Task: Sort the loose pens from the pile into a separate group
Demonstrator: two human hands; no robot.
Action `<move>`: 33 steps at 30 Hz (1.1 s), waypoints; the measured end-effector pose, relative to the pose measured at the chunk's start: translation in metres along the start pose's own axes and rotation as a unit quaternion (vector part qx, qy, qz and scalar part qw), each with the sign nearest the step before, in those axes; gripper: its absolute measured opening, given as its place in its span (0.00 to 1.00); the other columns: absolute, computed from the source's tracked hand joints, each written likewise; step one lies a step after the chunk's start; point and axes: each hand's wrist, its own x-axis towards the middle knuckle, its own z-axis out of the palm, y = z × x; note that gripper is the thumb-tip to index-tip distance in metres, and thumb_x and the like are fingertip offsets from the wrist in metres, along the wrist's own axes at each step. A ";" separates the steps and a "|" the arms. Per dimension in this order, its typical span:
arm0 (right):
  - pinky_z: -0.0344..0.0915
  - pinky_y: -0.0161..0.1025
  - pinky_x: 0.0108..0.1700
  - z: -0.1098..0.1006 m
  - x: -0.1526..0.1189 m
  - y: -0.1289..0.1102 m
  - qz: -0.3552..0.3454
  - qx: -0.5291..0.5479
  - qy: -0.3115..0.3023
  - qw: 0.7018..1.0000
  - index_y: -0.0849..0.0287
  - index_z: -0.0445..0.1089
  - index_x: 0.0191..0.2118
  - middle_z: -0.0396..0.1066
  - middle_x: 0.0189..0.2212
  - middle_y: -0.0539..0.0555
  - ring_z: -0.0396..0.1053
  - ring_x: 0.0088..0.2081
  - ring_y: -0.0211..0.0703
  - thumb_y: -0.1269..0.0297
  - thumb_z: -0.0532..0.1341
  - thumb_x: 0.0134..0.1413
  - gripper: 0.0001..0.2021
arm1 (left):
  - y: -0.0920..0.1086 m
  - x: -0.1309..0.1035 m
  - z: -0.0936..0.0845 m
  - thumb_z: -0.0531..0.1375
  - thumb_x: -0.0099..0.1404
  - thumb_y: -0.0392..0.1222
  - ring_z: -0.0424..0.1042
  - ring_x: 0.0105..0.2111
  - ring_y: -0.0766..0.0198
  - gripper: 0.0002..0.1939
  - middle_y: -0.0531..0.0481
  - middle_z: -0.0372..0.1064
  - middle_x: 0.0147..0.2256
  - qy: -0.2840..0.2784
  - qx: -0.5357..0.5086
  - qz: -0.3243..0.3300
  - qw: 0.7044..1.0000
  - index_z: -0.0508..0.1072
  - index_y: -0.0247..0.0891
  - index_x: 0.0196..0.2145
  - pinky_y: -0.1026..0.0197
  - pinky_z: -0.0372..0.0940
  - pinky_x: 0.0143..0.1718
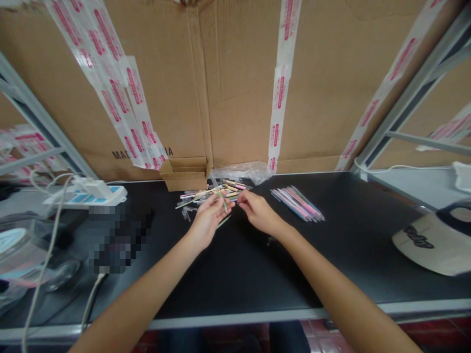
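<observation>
My left hand [210, 215] is closed around a slim pen [222, 200] with a green part and a clear upper end, held tilted over the table. Close by on its right, my right hand [257, 210] has its thumb and fingertips pinched together; whatever is between them is too small to make out. Behind both hands lies a loose pile of pens and pen parts [231, 185] in several colours. Small clear pieces [187, 213] lie left of my left hand. A neat row of pens [298, 203] rests to the right of my right hand.
A small open cardboard box [184, 175] and a crumpled clear bag [253, 172] stand against the big taped carton [243, 98]. A power strip [106, 195], cables and a clear jar [18, 255] are at left. A cap [434, 240] sits at right.
</observation>
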 end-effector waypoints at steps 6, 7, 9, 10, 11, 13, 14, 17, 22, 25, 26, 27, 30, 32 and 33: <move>0.62 0.37 0.36 -0.021 0.004 0.006 0.041 0.221 0.135 0.965 0.59 0.69 0.36 0.70 0.32 0.53 0.67 0.33 0.40 0.64 0.56 0.54 0.07 | -0.011 -0.003 0.000 0.63 0.54 0.39 0.73 0.32 0.64 0.09 0.48 0.73 0.32 -0.080 0.268 0.106 0.954 0.71 0.34 0.34 0.60 0.67 0.39; 0.62 0.35 0.33 -0.024 0.004 0.005 0.056 0.267 0.151 0.950 0.59 0.69 0.36 0.70 0.30 0.51 0.66 0.31 0.38 0.63 0.58 0.53 0.07 | -0.012 -0.005 0.001 0.63 0.55 0.39 0.72 0.32 0.64 0.08 0.49 0.73 0.32 -0.089 0.313 0.125 0.937 0.72 0.35 0.34 0.60 0.67 0.39; 0.62 0.34 0.31 -0.029 0.003 0.002 0.070 0.345 0.174 0.920 0.58 0.70 0.36 0.70 0.28 0.50 0.66 0.29 0.37 0.62 0.61 0.50 0.07 | -0.013 -0.010 0.005 0.61 0.56 0.39 0.72 0.32 0.64 0.07 0.49 0.73 0.31 -0.096 0.393 0.151 0.902 0.73 0.36 0.35 0.61 0.66 0.38; 0.62 0.34 0.31 -0.030 0.003 -0.001 0.067 0.372 0.182 0.908 0.57 0.70 0.35 0.70 0.28 0.50 0.67 0.30 0.37 0.62 0.63 0.48 0.07 | -0.014 -0.013 0.006 0.61 0.57 0.38 0.72 0.32 0.64 0.06 0.50 0.74 0.30 -0.096 0.413 0.157 0.892 0.73 0.37 0.34 0.61 0.66 0.38; 0.63 0.34 0.33 -0.032 0.003 -0.003 0.062 0.392 0.185 0.899 0.57 0.71 0.34 0.71 0.29 0.50 0.68 0.31 0.37 0.63 0.64 0.46 0.07 | -0.014 -0.016 0.008 0.60 0.57 0.38 0.73 0.31 0.64 0.06 0.51 0.74 0.30 -0.098 0.427 0.162 0.884 0.73 0.37 0.34 0.62 0.66 0.37; 0.65 0.36 0.37 -0.033 0.002 -0.009 0.050 0.410 0.185 0.892 0.57 0.72 0.32 0.72 0.29 0.50 0.69 0.33 0.38 0.63 0.66 0.44 0.07 | -0.014 -0.019 0.010 0.60 0.58 0.36 0.73 0.31 0.65 0.04 0.52 0.74 0.30 -0.107 0.447 0.173 0.871 0.73 0.38 0.34 0.63 0.66 0.36; 0.66 0.37 0.39 -0.034 0.002 -0.012 0.045 0.413 0.184 0.891 0.57 0.72 0.32 0.73 0.29 0.50 0.70 0.34 0.38 0.63 0.67 0.43 0.07 | -0.014 -0.020 0.011 0.60 0.58 0.36 0.73 0.31 0.65 0.04 0.52 0.73 0.29 -0.110 0.453 0.177 0.867 0.72 0.38 0.33 0.64 0.66 0.36; 0.68 0.40 0.42 -0.036 0.000 -0.017 0.040 0.392 0.173 0.902 0.57 0.74 0.30 0.75 0.30 0.51 0.71 0.35 0.40 0.62 0.67 0.43 0.07 | -0.016 -0.020 0.011 0.60 0.58 0.36 0.72 0.30 0.65 0.04 0.53 0.73 0.29 -0.110 0.460 0.181 0.862 0.72 0.38 0.33 0.65 0.65 0.35; 0.68 0.40 0.43 -0.042 -0.002 -0.022 0.041 0.329 0.143 0.933 0.59 0.75 0.30 0.76 0.31 0.52 0.73 0.36 0.41 0.64 0.67 0.44 0.05 | -0.020 -0.018 0.009 0.60 0.58 0.35 0.72 0.30 0.66 0.04 0.54 0.73 0.29 -0.111 0.455 0.187 0.863 0.72 0.38 0.34 0.65 0.66 0.35; 0.69 0.40 0.43 -0.043 -0.002 -0.023 0.040 0.329 0.142 0.933 0.58 0.75 0.30 0.77 0.31 0.52 0.73 0.36 0.41 0.66 0.67 0.44 0.04 | -0.020 -0.018 0.008 0.60 0.59 0.36 0.72 0.30 0.66 0.04 0.54 0.73 0.29 -0.112 0.453 0.191 0.864 0.72 0.38 0.34 0.65 0.66 0.35; 0.69 0.40 0.43 -0.043 -0.002 -0.023 0.040 0.329 0.142 0.933 0.58 0.76 0.30 0.77 0.31 0.51 0.73 0.36 0.41 0.66 0.67 0.44 0.04 | -0.020 -0.018 0.008 0.60 0.59 0.36 0.72 0.30 0.66 0.04 0.54 0.73 0.29 -0.113 0.453 0.192 0.863 0.71 0.38 0.34 0.65 0.66 0.35; 0.69 0.40 0.43 -0.043 -0.002 -0.022 0.040 0.329 0.144 0.933 0.57 0.76 0.30 0.77 0.31 0.51 0.73 0.36 0.41 0.66 0.67 0.44 0.04 | -0.020 -0.018 0.008 0.60 0.59 0.36 0.72 0.30 0.66 0.04 0.54 0.73 0.29 -0.113 0.453 0.194 0.863 0.71 0.38 0.34 0.65 0.66 0.35; 0.68 0.41 0.44 -0.042 -0.002 -0.022 0.037 0.321 0.142 0.936 0.57 0.76 0.30 0.77 0.31 0.51 0.73 0.37 0.41 0.67 0.67 0.44 0.03 | -0.019 -0.017 0.007 0.60 0.59 0.36 0.72 0.31 0.65 0.04 0.53 0.73 0.29 -0.113 0.458 0.198 0.859 0.71 0.38 0.34 0.64 0.66 0.35; 0.68 0.41 0.46 -0.042 -0.002 -0.022 0.035 0.319 0.123 0.939 0.57 0.76 0.30 0.76 0.32 0.52 0.73 0.38 0.42 0.67 0.66 0.45 0.03 | -0.019 -0.016 0.006 0.60 0.59 0.36 0.72 0.31 0.65 0.05 0.53 0.73 0.30 -0.108 0.459 0.195 0.860 0.72 0.38 0.35 0.64 0.66 0.35; 0.67 0.41 0.47 -0.042 -0.002 -0.022 0.035 0.321 0.112 0.940 0.57 0.76 0.30 0.76 0.33 0.52 0.72 0.39 0.42 0.67 0.65 0.46 0.03 | -0.019 -0.016 0.006 0.60 0.58 0.36 0.73 0.31 0.65 0.05 0.52 0.73 0.30 -0.106 0.458 0.192 0.861 0.72 0.38 0.35 0.64 0.66 0.36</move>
